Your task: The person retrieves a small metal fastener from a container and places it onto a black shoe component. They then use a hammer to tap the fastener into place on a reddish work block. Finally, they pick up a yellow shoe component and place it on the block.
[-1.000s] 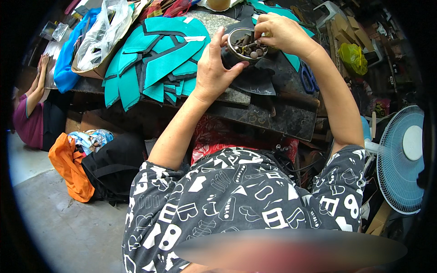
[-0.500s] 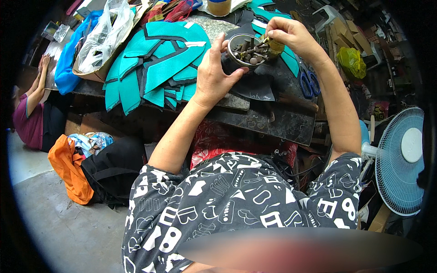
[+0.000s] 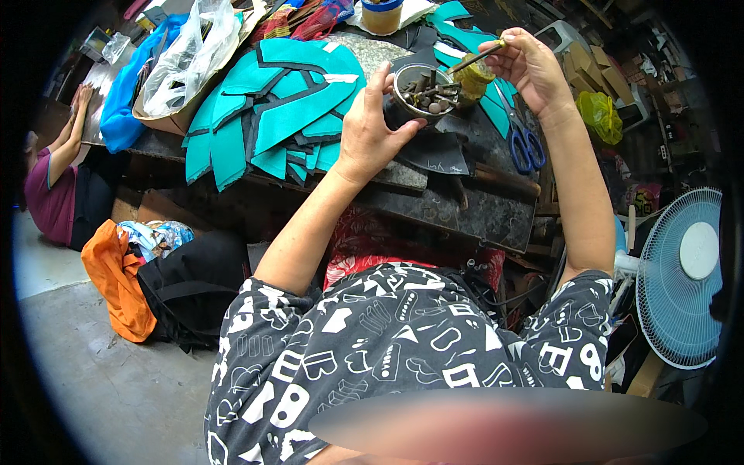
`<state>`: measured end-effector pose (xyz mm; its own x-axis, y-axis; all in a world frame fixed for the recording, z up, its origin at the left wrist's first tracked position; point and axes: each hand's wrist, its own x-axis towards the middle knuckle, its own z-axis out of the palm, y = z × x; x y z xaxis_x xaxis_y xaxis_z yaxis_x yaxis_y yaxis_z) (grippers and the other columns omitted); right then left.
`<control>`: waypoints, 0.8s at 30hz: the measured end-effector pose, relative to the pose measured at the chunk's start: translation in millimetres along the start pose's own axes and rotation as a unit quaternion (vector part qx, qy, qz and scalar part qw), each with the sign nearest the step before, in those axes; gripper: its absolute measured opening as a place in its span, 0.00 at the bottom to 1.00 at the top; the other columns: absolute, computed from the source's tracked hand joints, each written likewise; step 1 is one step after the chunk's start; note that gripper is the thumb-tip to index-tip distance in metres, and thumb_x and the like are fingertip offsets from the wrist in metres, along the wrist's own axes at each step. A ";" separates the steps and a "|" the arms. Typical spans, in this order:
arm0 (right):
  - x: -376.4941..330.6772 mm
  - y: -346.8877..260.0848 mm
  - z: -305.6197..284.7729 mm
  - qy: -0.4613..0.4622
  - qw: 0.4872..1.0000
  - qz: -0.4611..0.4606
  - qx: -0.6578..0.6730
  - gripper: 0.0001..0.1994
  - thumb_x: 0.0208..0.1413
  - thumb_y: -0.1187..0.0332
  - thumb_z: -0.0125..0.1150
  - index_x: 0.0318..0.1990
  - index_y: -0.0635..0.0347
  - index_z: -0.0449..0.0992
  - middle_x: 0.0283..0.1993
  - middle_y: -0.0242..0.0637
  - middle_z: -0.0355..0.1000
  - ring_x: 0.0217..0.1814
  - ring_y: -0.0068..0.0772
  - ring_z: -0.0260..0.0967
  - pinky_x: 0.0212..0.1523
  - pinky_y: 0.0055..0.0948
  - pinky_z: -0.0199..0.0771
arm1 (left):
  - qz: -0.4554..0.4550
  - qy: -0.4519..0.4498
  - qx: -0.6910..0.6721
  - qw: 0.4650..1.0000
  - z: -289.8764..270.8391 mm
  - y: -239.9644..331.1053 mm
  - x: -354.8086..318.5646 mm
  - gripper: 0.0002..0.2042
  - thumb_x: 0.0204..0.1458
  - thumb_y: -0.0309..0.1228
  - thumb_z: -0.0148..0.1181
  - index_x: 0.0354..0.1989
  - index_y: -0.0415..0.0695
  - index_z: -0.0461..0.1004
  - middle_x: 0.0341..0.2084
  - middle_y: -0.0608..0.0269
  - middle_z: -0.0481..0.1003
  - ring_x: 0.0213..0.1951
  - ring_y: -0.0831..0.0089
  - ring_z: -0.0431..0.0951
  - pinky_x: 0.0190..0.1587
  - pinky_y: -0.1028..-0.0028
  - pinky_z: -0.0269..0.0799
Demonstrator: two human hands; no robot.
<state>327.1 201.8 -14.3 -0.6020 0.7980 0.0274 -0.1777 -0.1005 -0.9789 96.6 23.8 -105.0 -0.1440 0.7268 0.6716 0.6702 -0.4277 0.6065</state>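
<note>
My left hand (image 3: 370, 128) is wrapped round a dark round tub (image 3: 397, 115) with a pale rim, tilted toward me at the workbench. Inside it lie several small dark metal-looking pieces (image 3: 435, 99), some round-headed and some rod-shaped. Between the fingertips of my right hand (image 3: 531, 74) is a thin dark rod (image 3: 477, 58), its far end slanting down toward the tub's rim. A yellowish translucent jar (image 3: 474, 79) stands just right of the tub, under the rod. Blue-handled scissors (image 3: 527, 149) lie right of the tub.
Stacked teal cut pieces (image 3: 287, 108) with dark edges cover the bench's left. Beyond are a box with plastic bags (image 3: 182, 77) and a blue-rimmed jar (image 3: 382, 17). A fan (image 3: 682, 271) stands at right. At far left another person's hands (image 3: 81, 97) rest on a surface.
My right hand has lifted up and to the right, drawing the thin rod into view above the yellowish jar. My left hand keeps hold of the tub.
</note>
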 end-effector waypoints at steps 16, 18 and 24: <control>-74.3 -13.6 124.2 -0.015 0.892 -0.272 -0.362 0.08 0.54 0.72 0.63 0.40 0.62 0.76 0.34 0.36 0.72 0.34 0.25 0.71 0.37 0.24 0.73 | 0.085 0.009 0.049 0.995 -40.5 68.9 22.7 0.10 0.52 0.30 0.64 0.40 0.40 0.78 0.38 0.50 0.79 0.45 0.52 0.78 0.52 0.57 0.70; -74.1 -8.0 120.6 0.006 0.834 -0.298 -0.465 0.12 0.49 0.67 0.69 0.41 0.58 0.77 0.39 0.36 0.73 0.40 0.30 0.72 0.41 0.29 0.73 | 0.086 0.031 0.054 0.994 -51.3 65.6 22.0 0.06 0.51 0.29 0.64 0.33 0.40 0.77 0.35 0.50 0.79 0.39 0.53 0.79 0.46 0.56 0.72; -65.4 15.9 116.1 -0.031 0.609 -0.383 -0.693 0.18 0.36 0.61 0.74 0.39 0.47 0.78 0.49 0.29 0.69 0.54 0.36 0.65 0.55 0.38 0.63 | -0.079 0.013 -0.031 0.996 -77.5 54.0 15.2 0.08 0.55 0.30 0.62 0.39 0.40 0.80 0.32 0.52 0.76 0.38 0.56 0.76 0.42 0.63 0.71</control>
<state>273.2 79.0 -8.2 -0.7920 0.2664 0.5494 0.3775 0.9208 0.0977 74.2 -29.9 -29.1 -0.2638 0.7736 0.5762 0.5922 -0.3416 0.7298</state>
